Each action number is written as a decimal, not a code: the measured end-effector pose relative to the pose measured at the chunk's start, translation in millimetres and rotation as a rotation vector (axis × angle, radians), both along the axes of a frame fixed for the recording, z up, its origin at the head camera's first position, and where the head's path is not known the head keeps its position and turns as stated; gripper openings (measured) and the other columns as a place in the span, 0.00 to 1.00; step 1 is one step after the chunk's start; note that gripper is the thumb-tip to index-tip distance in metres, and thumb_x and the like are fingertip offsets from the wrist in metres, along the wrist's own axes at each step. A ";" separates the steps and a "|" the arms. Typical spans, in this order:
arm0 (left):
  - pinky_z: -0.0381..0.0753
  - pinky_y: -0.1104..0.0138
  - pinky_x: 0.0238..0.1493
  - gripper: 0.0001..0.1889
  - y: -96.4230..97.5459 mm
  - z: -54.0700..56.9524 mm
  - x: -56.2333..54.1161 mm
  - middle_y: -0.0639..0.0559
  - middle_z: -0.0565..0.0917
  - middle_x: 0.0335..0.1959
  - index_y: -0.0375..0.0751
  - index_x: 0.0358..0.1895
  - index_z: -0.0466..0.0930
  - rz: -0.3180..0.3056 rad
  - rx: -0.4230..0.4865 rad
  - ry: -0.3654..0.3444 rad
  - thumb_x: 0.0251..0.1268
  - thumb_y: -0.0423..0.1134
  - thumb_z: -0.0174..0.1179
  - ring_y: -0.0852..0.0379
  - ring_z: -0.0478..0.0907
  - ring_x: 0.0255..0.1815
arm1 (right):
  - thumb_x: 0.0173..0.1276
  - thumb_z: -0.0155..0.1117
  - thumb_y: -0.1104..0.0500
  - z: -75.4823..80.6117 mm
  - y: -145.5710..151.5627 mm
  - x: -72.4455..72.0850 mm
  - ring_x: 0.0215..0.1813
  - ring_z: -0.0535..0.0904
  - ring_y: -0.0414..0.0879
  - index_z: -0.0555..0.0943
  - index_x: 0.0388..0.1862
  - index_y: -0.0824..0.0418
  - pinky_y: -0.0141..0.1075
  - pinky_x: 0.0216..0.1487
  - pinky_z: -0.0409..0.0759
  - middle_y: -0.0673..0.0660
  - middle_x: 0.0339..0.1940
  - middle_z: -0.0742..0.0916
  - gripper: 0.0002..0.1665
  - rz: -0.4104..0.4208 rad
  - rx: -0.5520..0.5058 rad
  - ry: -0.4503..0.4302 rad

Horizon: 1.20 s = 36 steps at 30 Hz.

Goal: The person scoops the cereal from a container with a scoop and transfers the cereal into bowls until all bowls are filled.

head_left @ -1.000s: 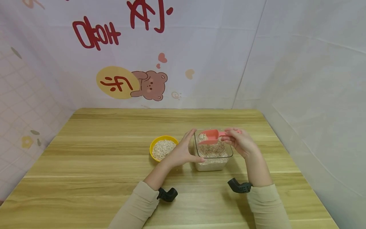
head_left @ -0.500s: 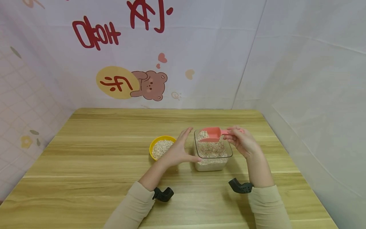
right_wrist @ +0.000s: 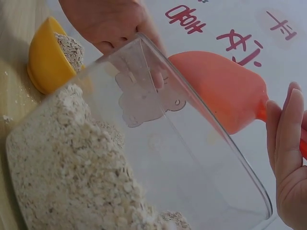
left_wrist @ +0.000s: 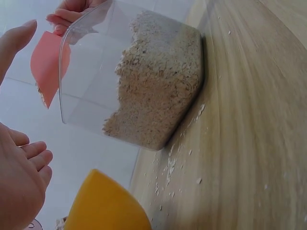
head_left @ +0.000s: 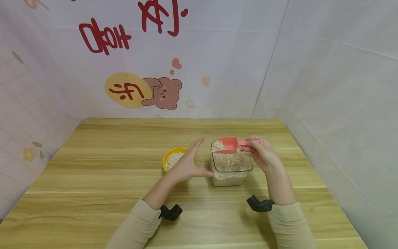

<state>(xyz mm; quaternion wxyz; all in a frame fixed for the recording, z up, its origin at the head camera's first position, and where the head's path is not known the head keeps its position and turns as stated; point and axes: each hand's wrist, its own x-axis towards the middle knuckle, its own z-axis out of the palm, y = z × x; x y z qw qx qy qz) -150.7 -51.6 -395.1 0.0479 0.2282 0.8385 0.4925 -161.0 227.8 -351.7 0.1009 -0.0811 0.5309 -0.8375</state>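
Observation:
A pink scoop (head_left: 230,144) carries rolled oats (head_left: 218,146) in its front end. My right hand (head_left: 261,152) pinches its handle and holds it over the clear square container (head_left: 231,178). In the right wrist view the scoop (right_wrist: 218,88) stands above the container's rim. More oats (right_wrist: 81,167) fill the container's lower part. My left hand (head_left: 186,167) is between container and yellow bowl (head_left: 164,160), fingers and thumb spread, holding nothing. It covers part of the bowl, which contains oats. The left wrist view shows the bowl (left_wrist: 108,203) from outside, below the fingers.
Loose oat flakes (left_wrist: 170,167) lie scattered on the wooden table (head_left: 102,180) between bowl and container. A white printed curtain (head_left: 217,41) hangs behind the table, with plain white cloth (head_left: 348,114) on the right. Black wrist mounts (head_left: 170,212) sit on both forearms.
My left hand has come away from the container's rim and moved left over the bowl's near right side. The loaded scoop has risen slightly and shifted a little left.

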 end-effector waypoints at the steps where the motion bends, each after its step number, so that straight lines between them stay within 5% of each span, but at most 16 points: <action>1: 0.54 0.44 0.66 0.62 -2.1 0.0 0.2 0.58 0.44 0.77 0.65 0.76 0.43 0.001 -0.003 0.007 0.38 0.55 0.78 0.49 0.48 0.74 | 0.74 0.41 0.73 0.5 -1.1 0.4 0.26 0.84 0.41 0.77 0.33 0.65 0.26 0.27 0.80 0.58 0.22 0.86 0.17 -0.004 0.007 0.000; 10: 0.56 0.43 0.65 0.63 -19.9 0.9 0.7 0.57 0.46 0.77 0.65 0.76 0.43 0.035 -0.052 0.016 0.35 0.64 0.75 0.48 0.49 0.74 | 0.69 0.45 0.75 0.0 -12.3 2.5 0.25 0.84 0.40 0.78 0.30 0.64 0.26 0.26 0.80 0.57 0.21 0.86 0.15 -0.036 0.034 0.010; 36: 0.50 0.40 0.66 0.63 -69.8 -10.8 3.8 0.46 0.45 0.77 0.54 0.77 0.44 0.066 -0.027 -0.012 0.37 0.52 0.79 0.44 0.41 0.75 | 0.68 0.45 0.74 -1.0 -50.3 4.7 0.23 0.83 0.39 0.73 0.37 0.67 0.26 0.25 0.79 0.57 0.20 0.85 0.09 -0.039 0.111 -0.008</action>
